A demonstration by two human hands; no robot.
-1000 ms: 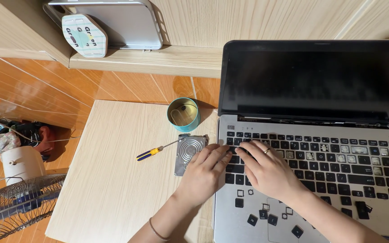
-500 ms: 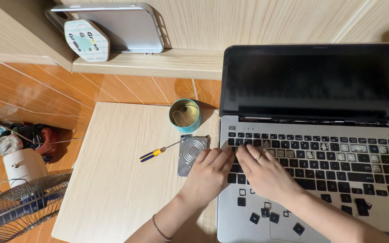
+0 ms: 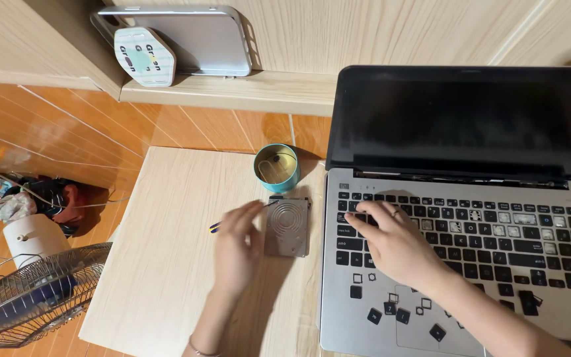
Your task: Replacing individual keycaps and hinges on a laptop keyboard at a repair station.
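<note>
While the right hand lies palm down on the keyboard of the open silver laptop with the dark screen, its fingers are spread and reach toward the keys at the left end of the keyboard; it holds nothing that I can see. The left hand is over the pale wooden table, fingers loosely bent and a little blurred, and its fingertips are at the small screwdriver with the yellow and blue handle, of which only the handle end shows just to the left of this hand; I cannot tell if the fingers already grip it. Between the two hands, just right of the left hand and touching the left edge of the laptop, lies the flat grey metal plate with round grooves. Beyond this plate, farther from both hands, stands the small round teal tin, open on top. Below the right hand, on the palm rest and touchpad, several loose black key caps are scattered, and some places in the keyboard are without caps. Far to the left of the left hand, off the table, a wire-cage fan stands on the orange floor.
</note>
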